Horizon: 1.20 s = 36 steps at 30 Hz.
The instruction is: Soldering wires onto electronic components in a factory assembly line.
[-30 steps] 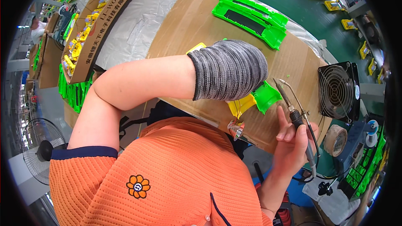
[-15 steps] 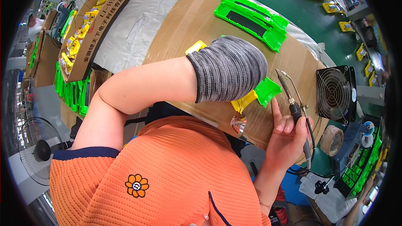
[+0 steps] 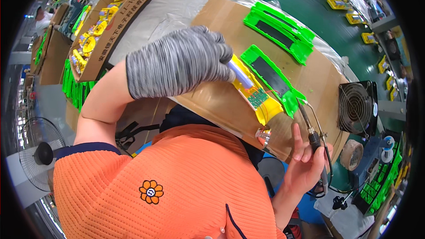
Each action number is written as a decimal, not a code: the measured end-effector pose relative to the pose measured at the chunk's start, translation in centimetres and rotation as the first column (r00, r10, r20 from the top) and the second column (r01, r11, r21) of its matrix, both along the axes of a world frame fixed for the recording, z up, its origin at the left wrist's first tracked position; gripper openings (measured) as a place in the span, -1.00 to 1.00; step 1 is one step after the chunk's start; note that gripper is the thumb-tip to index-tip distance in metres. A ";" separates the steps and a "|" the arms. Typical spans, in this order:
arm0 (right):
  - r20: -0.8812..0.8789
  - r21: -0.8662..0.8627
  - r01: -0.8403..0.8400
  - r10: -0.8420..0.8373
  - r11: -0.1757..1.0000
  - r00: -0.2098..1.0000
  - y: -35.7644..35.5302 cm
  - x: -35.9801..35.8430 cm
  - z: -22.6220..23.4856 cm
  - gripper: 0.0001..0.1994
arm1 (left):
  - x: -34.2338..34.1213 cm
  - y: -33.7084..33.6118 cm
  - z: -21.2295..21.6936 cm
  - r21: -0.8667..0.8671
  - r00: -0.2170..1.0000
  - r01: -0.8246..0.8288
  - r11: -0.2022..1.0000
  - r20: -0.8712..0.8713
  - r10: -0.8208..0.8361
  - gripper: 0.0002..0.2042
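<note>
My left hand (image 3: 181, 64), in a grey knitted glove, rests on the cardboard work board (image 3: 217, 102) and presses down the near end of a yellow part (image 3: 261, 102) that carries a small green circuit board (image 3: 258, 97). A bright green plastic shell (image 3: 272, 77) lies against the yellow part's far side. My right hand (image 3: 305, 163) is bare and grips a soldering iron (image 3: 312, 132) like a pen. Its tip sits at the right end of the green shell. A thin wire runs alongside the iron.
A second green shell (image 3: 281, 31) lies at the board's far side. A small fan (image 3: 356, 106) stands at the right, with a tape roll (image 3: 352, 155) below it. A cardboard box (image 3: 110, 22) of yellow and green parts is at the far left. A green conveyor (image 3: 336, 13) carries yellow parts.
My left hand has slid left and back, which uncovers the yellow part and the green shell. The view has shifted. The soldering iron stays in my right hand near the shell's end.
</note>
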State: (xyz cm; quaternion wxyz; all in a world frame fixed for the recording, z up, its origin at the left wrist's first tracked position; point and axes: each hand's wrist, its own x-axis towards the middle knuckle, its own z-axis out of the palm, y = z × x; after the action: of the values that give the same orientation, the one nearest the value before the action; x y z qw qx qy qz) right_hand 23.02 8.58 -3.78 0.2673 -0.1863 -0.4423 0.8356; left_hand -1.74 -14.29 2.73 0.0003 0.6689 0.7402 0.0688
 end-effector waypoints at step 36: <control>0.254 0.213 -0.086 0.030 0.973 0.967 -4.3 -0.1 1.6 -0.81 | 1.4 4.6 -3.1 -0.078 0.981 0.070 0.995 0.187 -0.054 -0.89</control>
State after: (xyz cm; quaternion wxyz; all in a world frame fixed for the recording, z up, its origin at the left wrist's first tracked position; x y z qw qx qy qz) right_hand 22.95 4.27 -2.20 0.2041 -0.2455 -0.5683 0.7584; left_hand -0.33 -9.64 -0.33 0.0993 0.6817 0.7181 0.0992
